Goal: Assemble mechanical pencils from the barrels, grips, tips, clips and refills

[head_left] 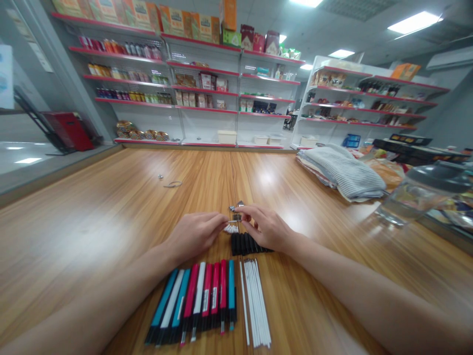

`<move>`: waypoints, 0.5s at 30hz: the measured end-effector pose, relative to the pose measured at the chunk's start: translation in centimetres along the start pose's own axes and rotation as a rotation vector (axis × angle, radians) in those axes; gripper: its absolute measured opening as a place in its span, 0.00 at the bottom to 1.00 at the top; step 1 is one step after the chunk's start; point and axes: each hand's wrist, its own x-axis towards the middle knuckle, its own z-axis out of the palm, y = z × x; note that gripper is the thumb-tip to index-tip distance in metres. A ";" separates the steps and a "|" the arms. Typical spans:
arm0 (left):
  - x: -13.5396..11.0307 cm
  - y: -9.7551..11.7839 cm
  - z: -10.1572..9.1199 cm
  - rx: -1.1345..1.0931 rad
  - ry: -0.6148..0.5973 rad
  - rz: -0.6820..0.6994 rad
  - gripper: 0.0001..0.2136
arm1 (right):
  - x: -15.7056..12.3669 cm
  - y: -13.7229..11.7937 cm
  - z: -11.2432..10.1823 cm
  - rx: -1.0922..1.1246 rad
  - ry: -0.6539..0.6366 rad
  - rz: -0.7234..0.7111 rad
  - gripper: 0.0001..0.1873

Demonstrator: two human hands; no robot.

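Near edge of the worktop (92, 231): a row of pen barrels (201, 298), about nine (three teal, two white, four red or pink). They lie side by side with their long axes running away from the person, the near ends fanned a bit left.

Just right of them are white tubes (255, 301) on the same axis, a tight bundle of roughly eight plus one lying slightly apart on its left.

Next out is a row of short black sleeves (244, 244), packed touching. I can't count them because the right hand covers the right end.

Above that row the left hand (195, 234) and right hand (266, 228) meet fingertip to fingertip at the centre line. Both grips are closed. The left thumb and forefinger pinch a small part (233, 221), thin, with its long axis left-right, and the right fingertips clamp its other end. It is too small to identify. It is held between the hands just over the worktop, equally near to both.

Right under it are white bits (231, 229), a small cluster I can't count. Just beyond are metal bits (236, 206), two or three.

Farther left, well apart from the hands, lie one wire ring (173, 184) and one tiny stud (160, 176).

Far right: folded cloths (343, 172) in one stack, and one clear jar (424, 195) with a dark lid.

At the back are stocked shelves (207, 88).
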 end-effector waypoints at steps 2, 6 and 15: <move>0.0 0.1 0.1 0.010 0.039 0.014 0.10 | 0.0 -0.1 0.2 0.019 0.000 -0.018 0.21; 0.2 0.2 0.3 0.026 0.100 0.040 0.11 | 0.0 -0.2 0.3 0.044 0.033 -0.029 0.19; 0.3 0.0 -0.1 0.016 0.099 -0.049 0.09 | 0.0 0.8 0.5 0.149 0.128 0.163 0.14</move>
